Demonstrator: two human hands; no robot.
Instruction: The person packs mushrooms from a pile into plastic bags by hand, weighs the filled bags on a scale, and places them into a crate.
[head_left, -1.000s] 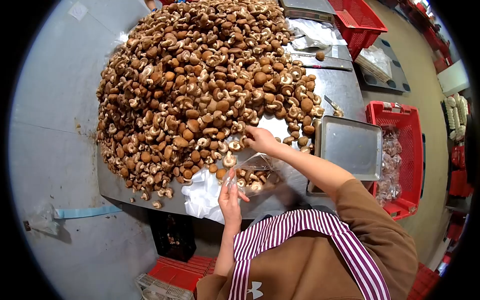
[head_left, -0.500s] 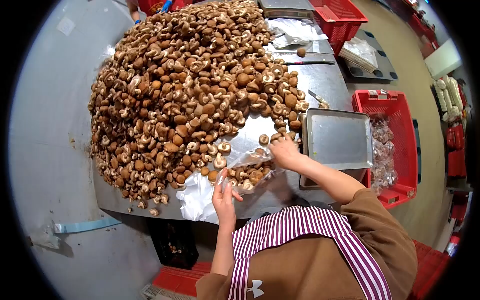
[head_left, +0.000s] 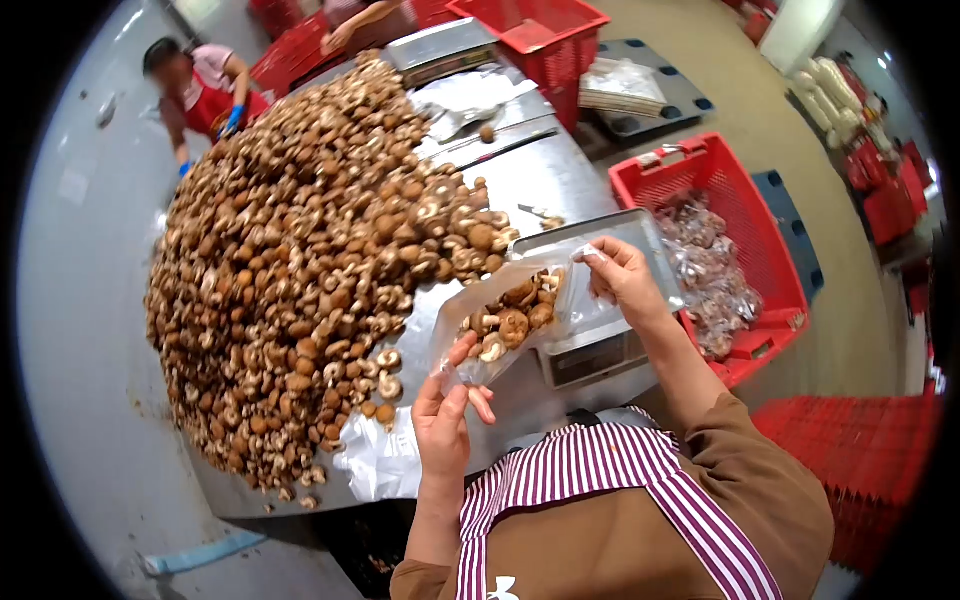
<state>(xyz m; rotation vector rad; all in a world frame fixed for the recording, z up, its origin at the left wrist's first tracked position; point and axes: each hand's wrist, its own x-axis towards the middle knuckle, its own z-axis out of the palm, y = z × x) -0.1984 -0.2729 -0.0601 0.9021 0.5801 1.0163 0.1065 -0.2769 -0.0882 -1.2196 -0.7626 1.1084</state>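
A clear plastic bag [head_left: 456,312] is stretched between my two hands, its mouth spread wide, with several brown shiitake mushrooms [head_left: 514,327] inside. My left hand [head_left: 445,420] grips the bag's lower left edge, some fingers reaching along the plastic. At the upper right corner, my right hand [head_left: 618,275] pinches the rim between thumb and fingers. Under the bag's right side is a scale with a metal tray [head_left: 640,236], partly covered by it. A large heap of shiitake mushrooms [head_left: 290,270] spreads over the steel table to the left.
White plastic bags [head_left: 380,458] lie at the table's near edge. A red crate [head_left: 755,210] holding bagged mushrooms stands at right. Behind are another red crate [head_left: 535,30], a second scale [head_left: 440,45] and a knife [head_left: 535,210]. A co-worker [head_left: 215,90] with blue gloves stands beyond the heap.
My right hand has left the loose mushrooms and taken the bag's rim. The bag is lifted and held open toward the scale. My view has turned right, and co-workers show more at the back.
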